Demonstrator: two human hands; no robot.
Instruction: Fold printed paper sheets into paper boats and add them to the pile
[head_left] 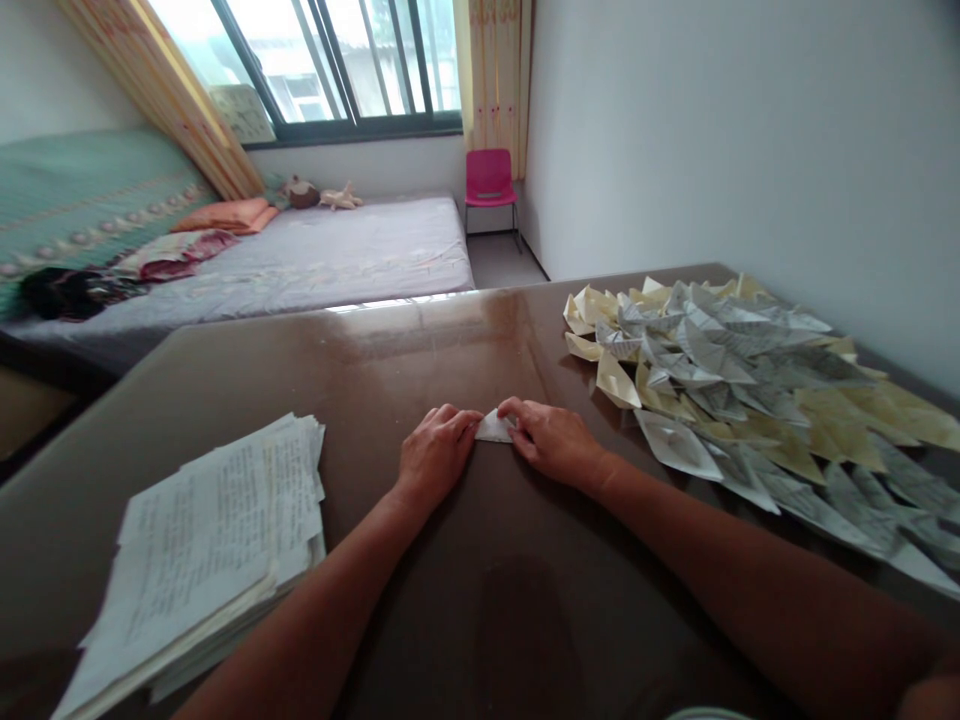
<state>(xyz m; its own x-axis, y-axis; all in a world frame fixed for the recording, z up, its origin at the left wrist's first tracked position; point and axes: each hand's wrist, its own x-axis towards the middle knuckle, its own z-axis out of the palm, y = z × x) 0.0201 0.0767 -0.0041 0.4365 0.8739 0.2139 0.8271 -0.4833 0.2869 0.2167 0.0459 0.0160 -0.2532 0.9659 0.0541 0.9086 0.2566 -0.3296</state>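
A small folded piece of white paper point(495, 428) lies on the brown table point(450, 350), between my two hands. My left hand point(439, 445) pinches its left corner, fingers bent together. On the other side, my right hand point(551, 438) grips the paper's right edge between thumb and fingers. The paper looks roughly triangular; the fingers cover its ends. Off to the right spreads a large heap of folded paper boats point(705, 350), some white with writing, others cream. A stack of handwritten sheets point(217, 520) rests left of my left forearm.
Beyond the table's far edge stands a bed point(390, 240) with an orange pillow point(225, 214) and soft toys point(341, 196). A pink chair point(489, 178) is by the window. The white wall point(735, 130) borders the right side. A pale round rim point(709, 714) shows at the bottom edge.
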